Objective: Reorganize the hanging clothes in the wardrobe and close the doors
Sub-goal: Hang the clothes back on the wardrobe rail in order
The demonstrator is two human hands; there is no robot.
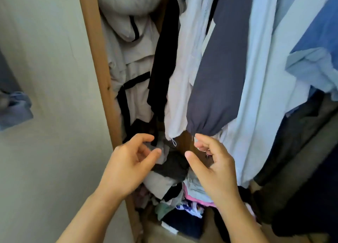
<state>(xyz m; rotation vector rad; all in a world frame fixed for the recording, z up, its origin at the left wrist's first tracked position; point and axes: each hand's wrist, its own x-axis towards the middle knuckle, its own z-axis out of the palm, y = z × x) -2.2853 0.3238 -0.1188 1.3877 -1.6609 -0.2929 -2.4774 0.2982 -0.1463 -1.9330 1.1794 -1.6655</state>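
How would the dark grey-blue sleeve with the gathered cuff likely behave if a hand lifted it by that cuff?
The grey-blue sleeve would probably flop and fold, since it hangs limp with soft creases. It looks thin, so likely light. Its gathered cuff, just above the right hand, should give a bunched, easy grip.

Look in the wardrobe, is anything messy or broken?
Yes. Under the hanging clothes, a jumbled pile of crumpled clothes lies heaped on the wardrobe floor, not folded or hung. Loose threads dangle from the white sleeve hem, just above the hands, left and right. Neither hand holds anything.
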